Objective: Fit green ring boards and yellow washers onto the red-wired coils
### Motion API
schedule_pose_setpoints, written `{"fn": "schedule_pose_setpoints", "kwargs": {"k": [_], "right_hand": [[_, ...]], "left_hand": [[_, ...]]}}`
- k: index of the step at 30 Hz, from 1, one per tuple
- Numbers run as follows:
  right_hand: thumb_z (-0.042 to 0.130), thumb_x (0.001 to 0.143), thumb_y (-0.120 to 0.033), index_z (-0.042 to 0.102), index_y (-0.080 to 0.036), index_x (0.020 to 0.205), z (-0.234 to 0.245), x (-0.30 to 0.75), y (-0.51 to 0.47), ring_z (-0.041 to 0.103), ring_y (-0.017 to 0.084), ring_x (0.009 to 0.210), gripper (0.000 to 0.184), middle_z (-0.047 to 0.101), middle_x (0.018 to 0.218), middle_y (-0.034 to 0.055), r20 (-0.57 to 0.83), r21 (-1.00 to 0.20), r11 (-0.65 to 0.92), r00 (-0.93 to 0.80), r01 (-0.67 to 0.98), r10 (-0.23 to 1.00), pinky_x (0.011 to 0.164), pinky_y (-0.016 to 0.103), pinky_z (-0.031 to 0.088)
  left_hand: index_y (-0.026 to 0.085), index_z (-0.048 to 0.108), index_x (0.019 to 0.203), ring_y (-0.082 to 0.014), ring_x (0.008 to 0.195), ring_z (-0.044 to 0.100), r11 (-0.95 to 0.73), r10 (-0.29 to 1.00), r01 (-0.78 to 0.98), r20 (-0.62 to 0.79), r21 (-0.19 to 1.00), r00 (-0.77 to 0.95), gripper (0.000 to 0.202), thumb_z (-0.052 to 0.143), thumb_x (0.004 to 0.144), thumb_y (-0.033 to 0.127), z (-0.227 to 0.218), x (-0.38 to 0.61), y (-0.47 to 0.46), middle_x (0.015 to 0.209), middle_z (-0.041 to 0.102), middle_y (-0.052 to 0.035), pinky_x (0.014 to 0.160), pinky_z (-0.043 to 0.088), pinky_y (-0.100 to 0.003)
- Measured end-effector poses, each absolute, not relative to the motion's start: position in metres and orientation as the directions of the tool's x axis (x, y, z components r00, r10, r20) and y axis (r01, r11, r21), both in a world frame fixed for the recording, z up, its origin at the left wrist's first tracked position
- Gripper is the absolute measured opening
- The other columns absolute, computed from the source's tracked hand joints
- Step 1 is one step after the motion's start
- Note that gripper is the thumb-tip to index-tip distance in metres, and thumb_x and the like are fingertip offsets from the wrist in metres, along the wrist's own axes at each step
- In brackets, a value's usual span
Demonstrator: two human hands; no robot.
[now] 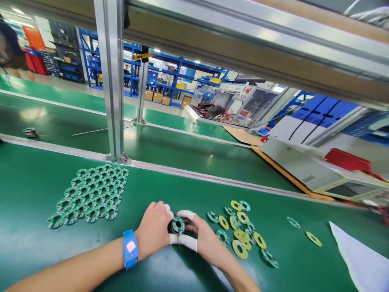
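A green ring-shaped circuit board [174, 226] faces up between my hands, with a dark body under it mostly hidden by the fingers. My left hand [154, 225], wearing a blue wrist strap [130, 249], closes on it from the left. From the right, the curved fingers of my right hand [202, 235] hold around it. White finger cots cover several fingertips. Left of the hands lies a block of ring boards [86, 194] in close rows. To the right are scattered green ring boards [223, 237] mixed with yellow rings [240, 249].
A metal upright [114, 89] stands on the rail [194, 175] behind the green bench [27, 251]. A white sheet [364, 259] lies at the right edge. Farther back are a copper-coloured coil-like part [30, 132] and a grey case [306, 166].
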State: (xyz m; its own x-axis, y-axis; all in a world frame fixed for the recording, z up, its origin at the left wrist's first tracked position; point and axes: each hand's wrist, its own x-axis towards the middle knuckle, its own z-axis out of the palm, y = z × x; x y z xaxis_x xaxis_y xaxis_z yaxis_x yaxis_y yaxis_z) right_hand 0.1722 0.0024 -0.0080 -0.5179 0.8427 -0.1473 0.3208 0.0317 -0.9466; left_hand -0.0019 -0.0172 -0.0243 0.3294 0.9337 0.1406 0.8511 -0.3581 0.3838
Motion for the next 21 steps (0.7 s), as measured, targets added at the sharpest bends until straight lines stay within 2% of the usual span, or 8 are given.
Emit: {"fn": "schedule_pose_setpoints", "kwargs": {"k": [3,6,8,10,11,13,17,21], "right_hand": [[0.071,0.065,-0.023,0.055,-0.018,0.107,-0.012,0.174,0.003,0.058,0.027,0.102,0.045,0.060,0.110,0.0101,-0.145,-0.954,0.022,-0.523,0.300,0.840,0.091,0.044,0.047],[0.065,0.067,-0.018,0.056,-0.019,0.105,-0.013,0.176,0.003,0.059,0.025,0.100,0.039,0.060,0.109,0.0090,-0.138,-0.955,0.028,-0.526,0.295,0.839,0.091,0.043,0.047],[0.064,0.069,-0.019,0.055,-0.018,0.105,-0.013,0.176,0.003,0.059,0.024,0.099,0.038,0.060,0.108,0.0091,-0.127,-0.952,0.047,-0.532,0.302,0.837,0.092,0.043,0.047],[0.062,0.071,-0.020,0.054,-0.018,0.107,-0.013,0.176,0.002,0.059,0.024,0.098,0.037,0.059,0.108,0.0096,-0.113,-0.948,0.073,-0.541,0.309,0.833,0.091,0.043,0.047],[0.062,0.071,-0.020,0.054,-0.017,0.107,-0.013,0.175,0.001,0.058,0.024,0.098,0.037,0.059,0.108,0.0099,-0.104,-0.946,0.087,-0.545,0.312,0.832,0.091,0.043,0.047],[0.060,0.072,-0.020,0.054,-0.017,0.107,-0.013,0.175,0.001,0.058,0.024,0.097,0.036,0.059,0.108,0.0103,-0.086,-0.942,0.112,-0.551,0.316,0.830,0.089,0.042,0.047],[0.058,0.073,-0.019,0.055,-0.018,0.106,-0.013,0.174,-0.001,0.057,0.024,0.097,0.033,0.059,0.108,0.0096,-0.061,-0.940,0.136,-0.546,0.313,0.836,0.088,0.041,0.047],[0.057,0.071,-0.020,0.055,-0.019,0.107,-0.019,0.173,-0.003,0.057,0.024,0.095,0.036,0.059,0.107,0.0091,-0.069,-0.938,0.114,-0.500,0.327,0.864,0.086,0.042,0.046]], "left_hand": [[0.016,0.063,0.079,-0.0246,0.086,0.051,-0.343,0.939,0.853,0.108,0.392,0.328,0.052,0.054,0.073,0.066,-0.018,-0.003,-0.017,0.085,0.060,-0.0080,0.072,0.038,-0.037],[0.015,0.063,0.084,-0.0262,0.087,0.051,-0.326,0.942,0.853,0.066,0.407,0.328,0.052,0.067,0.063,0.062,-0.006,-0.008,-0.019,0.088,0.060,-0.0084,0.076,0.041,-0.039],[0.014,0.062,0.089,-0.0257,0.090,0.051,-0.335,0.940,0.849,0.077,0.409,0.334,0.043,0.073,0.063,0.046,0.005,-0.012,-0.023,0.093,0.060,-0.0085,0.079,0.043,-0.038],[0.014,0.061,0.092,-0.0226,0.092,0.051,-0.402,0.915,0.830,0.130,0.387,0.383,0.023,0.067,0.072,0.024,0.012,-0.014,-0.027,0.096,0.059,-0.0073,0.082,0.044,-0.034],[0.015,0.060,0.092,-0.0207,0.091,0.052,-0.457,0.889,0.814,0.156,0.359,0.430,0.017,0.061,0.075,0.015,0.014,-0.014,-0.030,0.095,0.059,-0.0064,0.082,0.044,-0.031],[0.015,0.060,0.088,-0.0186,0.086,0.053,-0.584,0.812,0.767,0.194,0.267,0.551,0.015,0.051,0.079,0.006,0.014,-0.011,-0.033,0.090,0.060,-0.0053,0.078,0.046,-0.029],[0.013,0.060,0.078,-0.0191,0.077,0.054,-0.721,0.686,0.687,0.234,0.094,0.689,0.014,0.048,0.084,0.009,0.001,-0.004,-0.036,0.079,0.060,-0.0053,0.069,0.047,-0.030],[0.012,0.062,0.075,-0.0221,0.082,0.055,-0.747,0.632,0.665,0.300,-0.010,0.714,0.011,0.052,0.081,0.008,-0.010,-0.002,-0.039,0.074,0.060,-0.0062,0.072,0.048,-0.033]]}}
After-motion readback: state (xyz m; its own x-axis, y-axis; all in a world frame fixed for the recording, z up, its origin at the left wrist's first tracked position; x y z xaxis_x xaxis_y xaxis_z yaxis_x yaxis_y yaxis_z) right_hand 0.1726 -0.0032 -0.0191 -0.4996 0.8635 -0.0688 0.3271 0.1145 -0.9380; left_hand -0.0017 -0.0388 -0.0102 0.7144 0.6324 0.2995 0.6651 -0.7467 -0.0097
